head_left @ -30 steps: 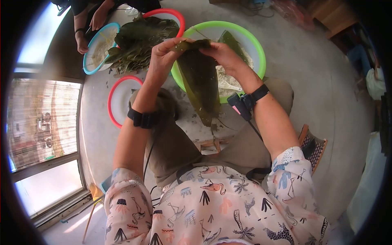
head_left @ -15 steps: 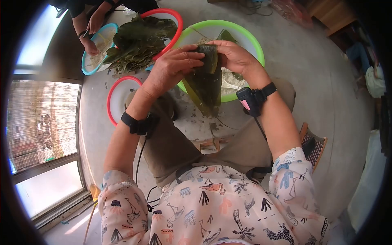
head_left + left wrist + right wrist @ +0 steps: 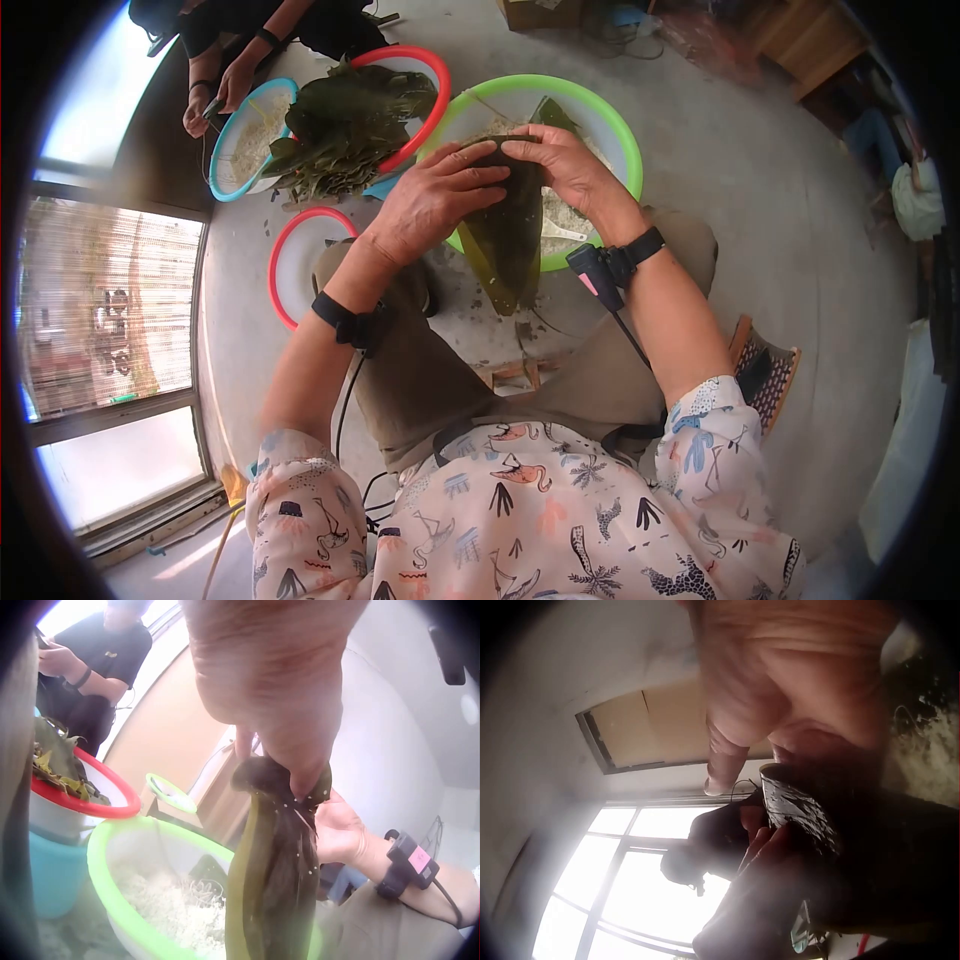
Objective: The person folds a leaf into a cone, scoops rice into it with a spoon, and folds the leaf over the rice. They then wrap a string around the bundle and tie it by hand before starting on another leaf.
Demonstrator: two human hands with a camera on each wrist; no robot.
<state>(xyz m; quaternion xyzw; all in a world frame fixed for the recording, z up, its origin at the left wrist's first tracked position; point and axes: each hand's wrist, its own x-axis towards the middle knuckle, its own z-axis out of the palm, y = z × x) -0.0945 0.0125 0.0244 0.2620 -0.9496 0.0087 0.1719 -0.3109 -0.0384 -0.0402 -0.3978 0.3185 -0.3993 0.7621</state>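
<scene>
Both hands hold a bundle of broad dark green leaves [image 3: 505, 245], folded at the top and tapering to a point at the bottom. My left hand [image 3: 425, 205] grips its upper left side, fingers lying across the front. With thumb and fingers, my right hand [image 3: 580, 175] pinches the top right edge. In the left wrist view, white grains dot the leaf bundle [image 3: 277, 877]. Whatever is inside the fold is hidden. Beneath the hands stands a green-rimmed basin [image 3: 632, 150] containing white grains, a leaf [image 3: 555, 115] and a white spoon [image 3: 562, 231].
A heap of leaves [image 3: 350, 120] fills a red-rimmed basin [image 3: 443, 85] at the upper left. Beside it are a blue-rimmed basin [image 3: 217, 170] of grains and another person's hand [image 3: 237, 85]. A smaller red-rimmed basin [image 3: 276, 265] sits by my left knee.
The leaf's top flap, standing up half a second ago, is now folded down under the fingers. My left hand has shifted from the top edge onto the bundle's front.
</scene>
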